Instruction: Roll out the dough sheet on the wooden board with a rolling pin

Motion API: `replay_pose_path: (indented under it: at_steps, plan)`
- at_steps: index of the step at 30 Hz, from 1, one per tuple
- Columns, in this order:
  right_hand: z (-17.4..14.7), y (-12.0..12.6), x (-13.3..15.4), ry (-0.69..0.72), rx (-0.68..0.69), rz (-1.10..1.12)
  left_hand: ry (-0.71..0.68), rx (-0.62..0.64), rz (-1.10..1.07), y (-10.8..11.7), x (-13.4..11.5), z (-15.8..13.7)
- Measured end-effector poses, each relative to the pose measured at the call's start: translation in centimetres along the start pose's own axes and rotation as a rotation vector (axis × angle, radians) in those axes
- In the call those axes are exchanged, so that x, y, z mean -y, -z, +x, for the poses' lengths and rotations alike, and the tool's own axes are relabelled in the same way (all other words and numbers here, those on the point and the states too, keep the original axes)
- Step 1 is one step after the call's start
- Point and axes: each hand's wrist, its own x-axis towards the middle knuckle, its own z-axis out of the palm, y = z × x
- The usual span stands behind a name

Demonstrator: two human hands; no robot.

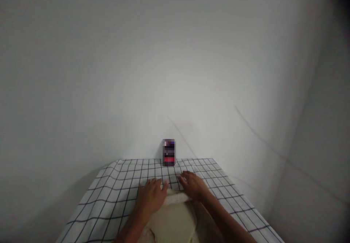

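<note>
A cream-coloured cloth item (173,221) lies at the near middle of the table, with a paler folded band (176,198) along its far end. Its exact kind does not show, and its near part runs out of the picture. My left hand (153,193) rests at the band's left end, palm down, fingers stretched forward and thumb apart. At the opposite end is my right hand (193,184), also palm down, its fingers apart and pointing inward to the left. Both hands hide the corners of the band.
A white tablecloth (109,199) with dark grid lines covers the table. A small upright object (169,152), blurred into dark and red blocks, stands at the back edge against the pale wall (175,71). Another wall (314,144) is at the right.
</note>
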Motion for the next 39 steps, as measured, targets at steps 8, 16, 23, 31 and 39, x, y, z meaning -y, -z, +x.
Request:
replay_pose_path:
  at_steps: [8,16,23,31,39]
  plan:
    - [0.1,0.0,0.0,-0.015,0.048,-0.050,0.017,0.056,0.005,-0.7,0.3,0.9]
    - [-9.5,-1.0,1.7,-0.061,-0.065,-0.221,-0.154,-0.270,-0.022,-1.7,-0.2,-3.4]
    - [-16.2,-6.4,0.8,0.062,-0.259,-0.246,-0.301,-0.351,-0.066,-2.2,1.2,-7.6]
    - [-14.8,-3.6,2.2,0.046,-0.212,-0.209,-0.300,-0.339,-0.061,-2.3,1.3,-8.3]
    - [-7.7,-0.2,2.3,0.070,-0.202,-0.191,-0.160,-0.177,-0.038,-0.6,-0.4,-3.3]
